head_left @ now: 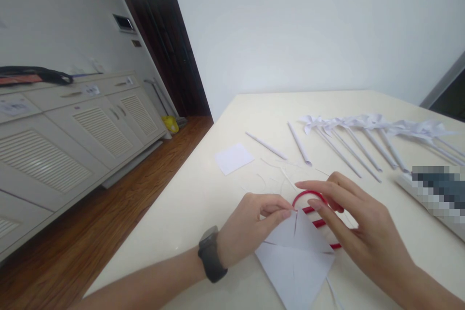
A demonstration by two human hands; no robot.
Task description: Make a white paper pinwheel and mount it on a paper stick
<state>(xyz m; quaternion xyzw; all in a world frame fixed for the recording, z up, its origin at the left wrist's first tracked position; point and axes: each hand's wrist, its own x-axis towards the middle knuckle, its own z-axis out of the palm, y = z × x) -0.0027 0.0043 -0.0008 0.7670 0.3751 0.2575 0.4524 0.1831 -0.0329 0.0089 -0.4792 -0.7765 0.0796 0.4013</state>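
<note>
A white paper square with cut corners lies on the cream table, partly over red-handled scissors. My left hand, a dark watch on its wrist, pinches one paper flap at the square's top corner. My right hand hovers over the scissors with its fingers stretched out and its index fingertip close to the same flap. It holds nothing.
A row of several finished white paper pinwheels on rolled sticks lies at the back right. Two loose rolled sticks and a small white square lie behind my hands. White cabinets stand left, across a wooden floor.
</note>
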